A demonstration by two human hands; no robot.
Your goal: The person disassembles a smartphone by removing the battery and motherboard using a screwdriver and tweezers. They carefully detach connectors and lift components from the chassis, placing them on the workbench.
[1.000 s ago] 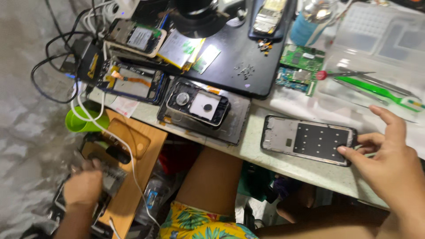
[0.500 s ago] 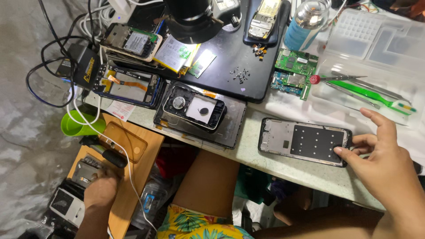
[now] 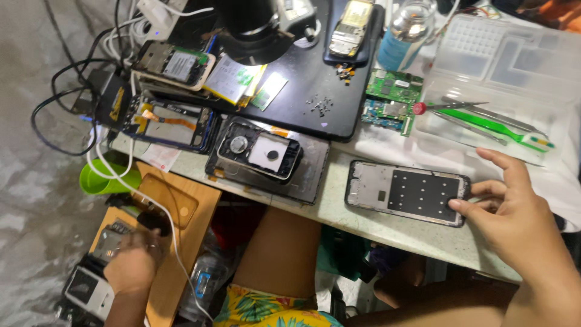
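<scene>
My right hand (image 3: 517, 221) rests on the table's front edge, its fingertips touching the right end of a black phone frame (image 3: 407, 192) that lies flat there. My left hand (image 3: 134, 264) is down below the table at the lower left, on a wooden stool or tray (image 3: 181, 227), over a small dark device (image 3: 115, 237) beside a black cable plug (image 3: 154, 221); whether it grips anything is hidden. A grey boxy device (image 3: 88, 292) lies just left of that hand.
Opened phones (image 3: 260, 151), (image 3: 172, 118), (image 3: 174, 63) crowd the table's left and middle. A black mat (image 3: 315, 91) carries small screws. Circuit boards (image 3: 390, 100), a green-handled tool (image 3: 484, 124) on a clear plastic box (image 3: 502, 66), a green cup (image 3: 109, 180), cables.
My left hand has moved from the far lower left toward the right, now over the wooden piece by the cable plug. The right hand stays on the phone frame.
</scene>
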